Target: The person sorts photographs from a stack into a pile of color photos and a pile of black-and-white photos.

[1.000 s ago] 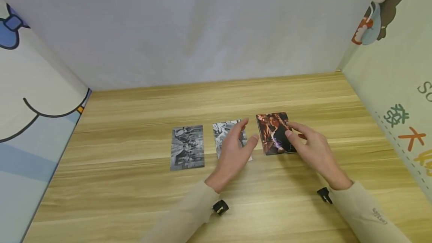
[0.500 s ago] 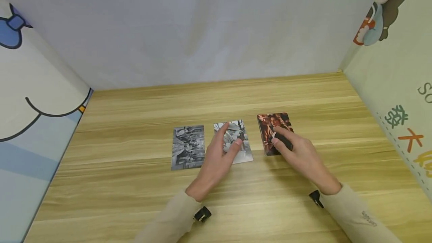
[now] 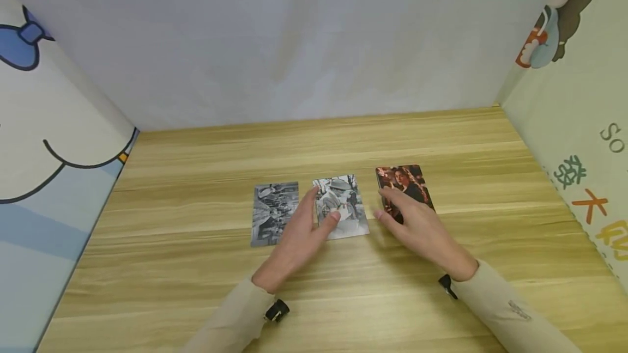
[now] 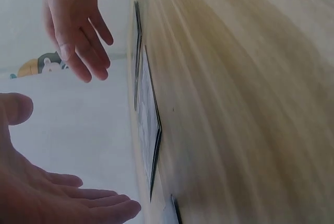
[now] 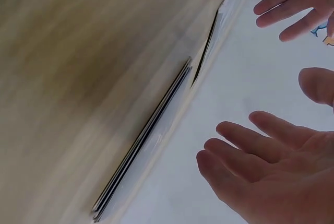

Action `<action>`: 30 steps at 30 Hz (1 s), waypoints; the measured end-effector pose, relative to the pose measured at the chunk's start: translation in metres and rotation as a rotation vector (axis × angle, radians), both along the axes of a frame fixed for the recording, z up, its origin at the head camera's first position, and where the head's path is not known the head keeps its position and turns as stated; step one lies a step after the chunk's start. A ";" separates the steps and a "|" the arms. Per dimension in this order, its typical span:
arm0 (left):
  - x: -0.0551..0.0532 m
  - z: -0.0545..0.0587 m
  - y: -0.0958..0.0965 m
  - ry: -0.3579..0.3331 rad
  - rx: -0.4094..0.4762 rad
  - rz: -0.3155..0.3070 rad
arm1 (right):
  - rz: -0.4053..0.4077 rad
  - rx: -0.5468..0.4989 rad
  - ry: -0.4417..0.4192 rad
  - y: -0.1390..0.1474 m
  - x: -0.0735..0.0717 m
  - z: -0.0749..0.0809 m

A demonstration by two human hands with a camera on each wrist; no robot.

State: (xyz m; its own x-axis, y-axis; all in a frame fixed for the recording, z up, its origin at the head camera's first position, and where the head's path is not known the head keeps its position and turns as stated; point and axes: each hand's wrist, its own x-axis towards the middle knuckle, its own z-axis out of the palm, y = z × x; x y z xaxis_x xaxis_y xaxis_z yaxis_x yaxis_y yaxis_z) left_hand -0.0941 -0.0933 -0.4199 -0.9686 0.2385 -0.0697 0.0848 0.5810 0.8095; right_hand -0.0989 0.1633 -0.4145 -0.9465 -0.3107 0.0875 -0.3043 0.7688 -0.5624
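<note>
Three printed picture cards lie in a row on the wooden table in the head view. On the left is a black-and-white card (image 3: 267, 214) with a crowded scene. A second black-and-white card (image 3: 345, 214) lies in the middle, showing a figure in a hat. The colour portrait card (image 3: 417, 187) on the right tops a thin stack, whose layered edges (image 5: 143, 140) show in the right wrist view. My left hand (image 3: 296, 236), fingers extended and holding nothing, overlaps the left and middle cards. Over the colour card's lower part hovers my empty right hand (image 3: 422, 230), fingers apart.
A pale wall (image 3: 304, 48) closes off the table (image 3: 162, 287) at the back. Printed side panels stand left (image 3: 49, 91) and right (image 3: 554, 124). Both sleeves carry a black wrist device, such as the left one (image 3: 277, 310).
Both hands have shifted left. The right hand went from the colour card's right edge across to its lower left; the left hand uncovered most of the middle card. The cards stay in place.
</note>
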 end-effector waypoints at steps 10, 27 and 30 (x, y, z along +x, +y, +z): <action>-0.003 -0.002 -0.002 0.021 -0.177 -0.090 | 0.049 0.031 -0.012 -0.009 -0.005 -0.006; -0.006 -0.006 -0.004 0.029 -0.377 -0.163 | 0.112 0.119 -0.083 -0.027 -0.014 -0.010; -0.007 -0.007 -0.004 0.036 -0.380 -0.166 | 0.120 0.133 -0.096 -0.028 -0.015 -0.011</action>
State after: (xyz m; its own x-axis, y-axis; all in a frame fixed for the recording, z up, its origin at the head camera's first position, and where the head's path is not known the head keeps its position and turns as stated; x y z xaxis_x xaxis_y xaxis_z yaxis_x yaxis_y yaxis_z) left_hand -0.1010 -0.0969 -0.4267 -0.9225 0.3558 -0.1497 0.2270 0.8138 0.5351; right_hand -0.1138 0.1351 -0.4253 -0.9041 -0.4242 -0.0509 -0.3477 0.7997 -0.4894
